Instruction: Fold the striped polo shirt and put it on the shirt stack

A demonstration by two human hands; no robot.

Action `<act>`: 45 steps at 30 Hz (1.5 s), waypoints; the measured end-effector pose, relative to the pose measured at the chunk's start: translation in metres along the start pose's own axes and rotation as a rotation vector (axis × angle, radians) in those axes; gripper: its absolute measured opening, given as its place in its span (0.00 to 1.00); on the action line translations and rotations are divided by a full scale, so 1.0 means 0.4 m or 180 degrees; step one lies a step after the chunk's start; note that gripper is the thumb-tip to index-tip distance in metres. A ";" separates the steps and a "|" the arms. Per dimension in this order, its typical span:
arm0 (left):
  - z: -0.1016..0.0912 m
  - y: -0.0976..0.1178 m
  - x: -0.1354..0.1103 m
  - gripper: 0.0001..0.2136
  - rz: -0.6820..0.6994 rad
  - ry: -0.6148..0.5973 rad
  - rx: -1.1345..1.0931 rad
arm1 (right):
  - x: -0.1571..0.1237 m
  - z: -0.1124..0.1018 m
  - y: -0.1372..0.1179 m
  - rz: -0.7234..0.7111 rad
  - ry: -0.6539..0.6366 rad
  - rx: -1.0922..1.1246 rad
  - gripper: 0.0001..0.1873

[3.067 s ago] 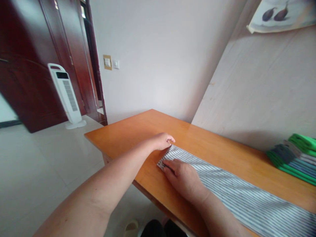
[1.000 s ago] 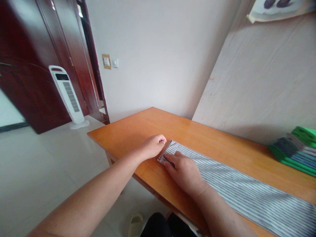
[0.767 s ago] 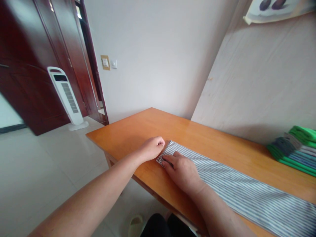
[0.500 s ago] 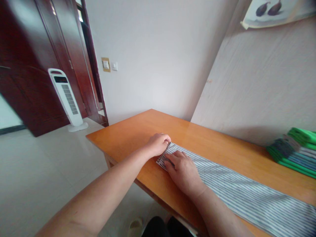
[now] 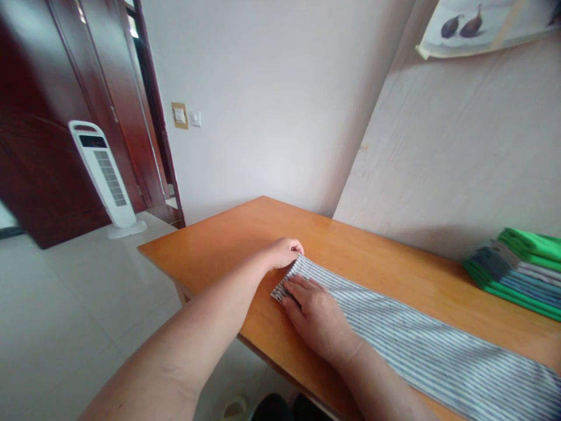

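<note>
A long grey-and-white striped cloth (image 5: 421,345) lies folded into a narrow band along the orange wooden table (image 5: 228,234). My left hand (image 5: 286,252) is curled at the cloth's far left corner, its fingertips pinching that corner. My right hand (image 5: 313,310) lies on the near part of the same end, fingers pressed flat and together on the cloth. Both forearms reach in from the bottom of the view.
A stack of folded green, grey and blue cloths (image 5: 517,266) sits at the table's right by the wall. A white tower fan (image 5: 103,175) stands on the tiled floor beside a dark red door (image 5: 52,117). A slipper (image 5: 234,406) lies under the table's edge.
Both hands stay at the cloth's left end. The left hand shifted slightly along the end edge and back to the far corner; the view has drifted to the right.
</note>
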State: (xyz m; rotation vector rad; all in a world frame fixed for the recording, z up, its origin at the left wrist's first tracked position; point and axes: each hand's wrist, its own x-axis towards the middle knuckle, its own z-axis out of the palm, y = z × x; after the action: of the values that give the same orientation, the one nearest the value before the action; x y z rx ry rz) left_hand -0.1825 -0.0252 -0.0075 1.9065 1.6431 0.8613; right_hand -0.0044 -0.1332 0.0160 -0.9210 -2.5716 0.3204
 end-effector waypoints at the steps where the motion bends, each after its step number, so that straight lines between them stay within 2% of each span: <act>1: 0.001 0.000 -0.002 0.11 -0.0005 0.0016 -0.0069 | 0.000 0.000 -0.001 -0.0012 -0.0008 0.0019 0.12; 13: 0.015 -0.014 0.010 0.10 -0.0158 0.0108 -0.0102 | -0.008 0.015 0.009 0.0051 -0.0549 -0.0200 0.28; 18: 0.015 -0.011 0.006 0.09 -0.0126 0.0083 0.0030 | -0.008 0.006 0.003 0.0032 -0.0584 -0.0195 0.29; 23: 0.022 -0.017 -0.002 0.09 -0.0141 0.0104 0.0161 | -0.010 -0.016 -0.014 -0.0025 -0.0353 -0.0143 0.27; 26: 0.023 -0.015 -0.006 0.09 -0.0157 0.0134 0.0228 | -0.017 -0.017 -0.023 -0.0150 -0.0465 -0.0097 0.27; 29: 0.024 -0.011 -0.009 0.08 -0.0165 0.0175 0.0291 | -0.025 -0.008 -0.029 -0.0177 -0.0657 -0.0091 0.32; 33: 0.025 -0.007 -0.013 0.08 -0.0142 0.0233 0.0351 | -0.027 -0.004 -0.025 -0.0152 -0.0652 0.0113 0.33; 36: 0.018 0.000 -0.014 0.08 -0.0133 0.0270 0.0392 | -0.018 -0.013 -0.007 -0.0058 -0.0224 0.0752 0.30; 39: 0.002 0.024 -0.022 0.07 -0.0084 0.0372 0.0465 | -0.005 -0.027 0.022 0.0387 0.0648 0.1765 0.29; 42: -0.009 0.071 -0.048 0.09 -0.0014 0.0579 0.0586 | 0.004 -0.038 0.051 0.0895 0.1345 0.2545 0.30; 45: 0.003 0.124 -0.090 0.13 0.0245 0.0608 0.0806 | 0.007 -0.041 0.070 0.1223 0.1695 0.3043 0.32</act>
State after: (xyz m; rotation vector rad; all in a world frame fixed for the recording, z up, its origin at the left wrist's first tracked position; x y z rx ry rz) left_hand -0.1507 -0.0690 0.0214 2.1253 1.8785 0.9280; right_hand 0.0162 -0.1086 0.0220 -0.9159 -1.4548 1.1084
